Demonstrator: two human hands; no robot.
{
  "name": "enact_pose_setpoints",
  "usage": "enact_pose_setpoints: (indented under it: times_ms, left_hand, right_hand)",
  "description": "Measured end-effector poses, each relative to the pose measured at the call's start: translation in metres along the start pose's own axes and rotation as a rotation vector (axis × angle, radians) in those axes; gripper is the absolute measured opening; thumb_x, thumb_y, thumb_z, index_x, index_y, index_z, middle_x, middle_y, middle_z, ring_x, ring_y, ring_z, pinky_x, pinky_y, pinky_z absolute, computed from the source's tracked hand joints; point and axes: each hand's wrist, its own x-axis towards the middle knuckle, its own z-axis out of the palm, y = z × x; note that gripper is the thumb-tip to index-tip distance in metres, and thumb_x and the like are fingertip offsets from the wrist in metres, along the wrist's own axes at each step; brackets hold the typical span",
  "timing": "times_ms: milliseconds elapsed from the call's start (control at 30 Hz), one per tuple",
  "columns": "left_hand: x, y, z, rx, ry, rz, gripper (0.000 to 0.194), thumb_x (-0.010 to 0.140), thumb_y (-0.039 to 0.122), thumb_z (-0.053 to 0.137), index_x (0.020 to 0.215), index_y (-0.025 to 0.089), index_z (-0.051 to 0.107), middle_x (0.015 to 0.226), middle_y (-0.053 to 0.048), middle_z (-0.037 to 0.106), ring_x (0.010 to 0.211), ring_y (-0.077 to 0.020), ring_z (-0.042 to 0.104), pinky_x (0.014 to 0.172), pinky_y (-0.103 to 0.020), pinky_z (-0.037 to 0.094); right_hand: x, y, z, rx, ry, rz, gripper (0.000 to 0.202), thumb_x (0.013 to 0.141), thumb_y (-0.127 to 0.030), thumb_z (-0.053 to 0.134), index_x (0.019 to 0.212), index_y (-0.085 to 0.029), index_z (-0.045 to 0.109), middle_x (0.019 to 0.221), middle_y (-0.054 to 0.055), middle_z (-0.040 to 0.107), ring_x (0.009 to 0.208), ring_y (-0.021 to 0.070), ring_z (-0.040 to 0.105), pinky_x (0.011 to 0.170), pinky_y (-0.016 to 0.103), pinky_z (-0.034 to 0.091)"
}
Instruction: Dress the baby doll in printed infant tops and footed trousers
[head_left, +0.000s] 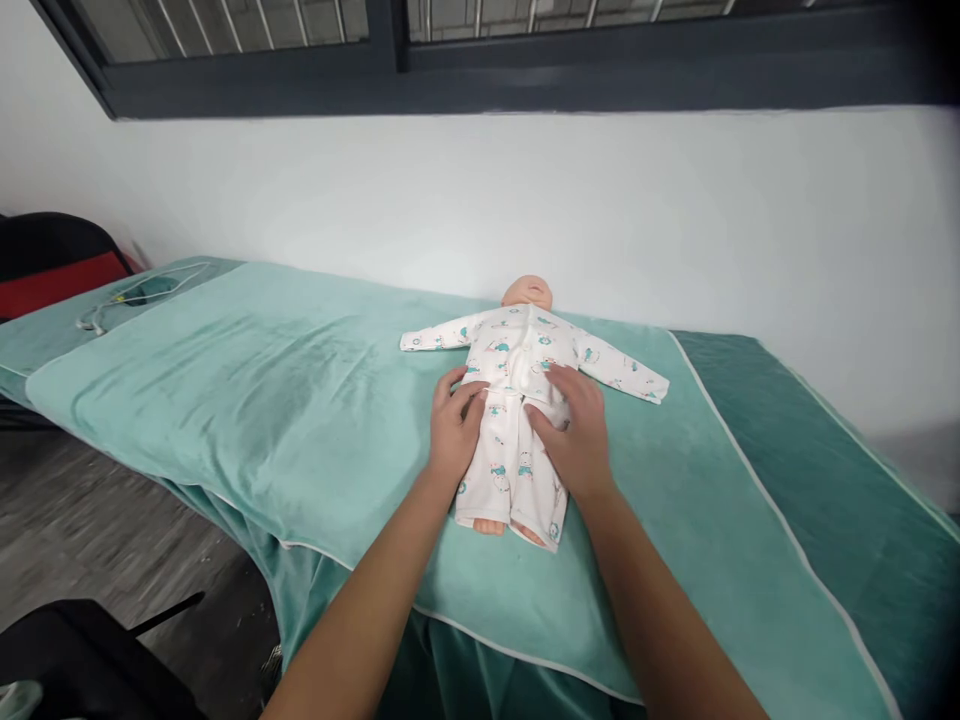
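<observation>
A baby doll (527, 292) lies on its back on the bed, its head toward the wall. It wears a white printed long-sleeved shirt (517, 345) and matching trousers (499, 465), with sleeves spread out and feet showing at the cuffs. At the doll's waist, on the left side, my left hand (456, 425) has its thumb and forefinger close together at the shirt hem. My right hand (579, 430) rests over the other side of the waist, thumb apart from the fingers, which touch the shirt's lower front.
A light green blanket (330, 400) with creases covers the bed, over a darker green sheet (810, 440). A white cord (180, 268) lies at the far left end. Behind are a white wall (300, 190) and barred window. A black chair (82, 660) stands lower left.
</observation>
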Motion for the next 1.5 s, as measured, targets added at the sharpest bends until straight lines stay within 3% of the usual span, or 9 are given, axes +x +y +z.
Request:
enact_pose_setpoints:
  times_ms: [133,233,467,700,833,1100,1267,1400,1500]
  left_hand:
    - [-0.001,-0.002,0.0,0.047,-0.006,0.071,0.023,0.096,0.032,0.053,0.101,0.023,0.074,0.13,-0.01,0.055,0.126,-0.0223,0.053,0.109,-0.04,0.043]
    - [-0.001,-0.002,0.001,0.066,-0.002,0.08,0.022,0.097,0.032,0.053,0.1,0.023,0.074,0.128,-0.009,0.056,0.125,-0.0221,0.054,0.108,-0.041,0.045]
    - [-0.001,-0.002,0.003,0.071,0.017,0.046,0.019,0.096,0.033,0.056,0.1,0.023,0.071,0.126,-0.01,0.056,0.122,-0.0218,0.056,0.102,-0.039,0.049]
    - [0.002,-0.003,0.003,0.06,0.074,-0.011,0.02,0.098,0.034,0.051,0.087,0.02,0.061,0.12,-0.009,0.059,0.117,-0.0194,0.056,0.103,-0.039,0.045]
    - [0.002,-0.001,0.002,0.045,0.071,-0.035,0.022,0.098,0.033,0.05,0.083,0.02,0.058,0.118,-0.009,0.059,0.117,-0.0185,0.056,0.103,-0.037,0.043]
    - [0.004,-0.005,0.004,0.014,0.172,-0.185,0.022,0.098,0.037,0.048,0.085,0.02,0.055,0.1,-0.004,0.062,0.095,-0.0164,0.057,0.086,-0.031,0.045]
    - [0.004,-0.004,0.002,0.005,0.113,-0.253,0.024,0.097,0.038,0.047,0.089,0.019,0.06,0.09,-0.003,0.065,0.086,-0.0165,0.057,0.081,-0.029,0.043]
    - [0.003,-0.003,0.001,-0.014,0.097,-0.282,0.028,0.098,0.038,0.046,0.079,0.019,0.056,0.079,0.0,0.061,0.077,-0.0147,0.054,0.074,-0.027,0.04]
    - [0.004,-0.005,0.001,0.0,0.093,-0.278,0.031,0.098,0.039,0.046,0.073,0.02,0.049,0.071,0.002,0.053,0.07,-0.0133,0.048,0.069,-0.027,0.037]
  right_hand:
    - [0.03,0.005,0.005,-0.237,-0.182,-0.163,0.019,0.086,-0.019,0.062,0.103,-0.024,0.067,0.113,0.008,0.067,0.114,0.0288,0.056,0.11,0.055,0.03]
    - [0.042,0.011,0.005,-0.259,-0.241,-0.233,0.015,0.088,-0.017,0.059,0.097,-0.023,0.069,0.094,0.005,0.067,0.1,0.0258,0.057,0.099,0.048,0.038]
    - [0.028,0.013,0.004,-0.062,-0.045,-0.193,0.018,0.088,-0.012,0.059,0.098,-0.021,0.071,0.094,0.005,0.063,0.093,0.0217,0.058,0.082,0.038,0.045]
    - [0.026,0.016,-0.01,-0.016,-0.166,-0.161,0.018,0.089,-0.012,0.061,0.095,-0.023,0.074,0.088,0.003,0.064,0.088,0.0199,0.06,0.078,0.037,0.047]
    - [0.024,0.012,-0.014,0.165,-0.103,-0.068,0.018,0.092,-0.017,0.062,0.103,-0.025,0.074,0.095,0.002,0.069,0.088,0.0173,0.065,0.076,0.033,0.049]
    - [0.012,-0.001,-0.003,0.036,-0.109,-0.054,0.01,0.093,-0.022,0.063,0.091,-0.024,0.073,0.081,-0.002,0.073,0.079,0.0174,0.063,0.082,0.039,0.043]
    - [-0.026,-0.015,-0.016,0.123,-0.115,0.067,0.01,0.094,-0.021,0.06,0.092,-0.025,0.069,0.089,0.0,0.071,0.085,0.0179,0.064,0.078,0.036,0.048]
    - [-0.088,-0.037,-0.037,0.151,-0.13,0.103,0.018,0.092,-0.021,0.063,0.11,-0.025,0.065,0.111,0.005,0.066,0.108,0.0218,0.061,0.092,0.039,0.049]
    - [-0.13,-0.051,-0.049,0.113,-0.123,0.165,0.03,0.091,-0.024,0.065,0.12,-0.025,0.058,0.12,0.008,0.06,0.114,0.0228,0.058,0.093,0.039,0.051]
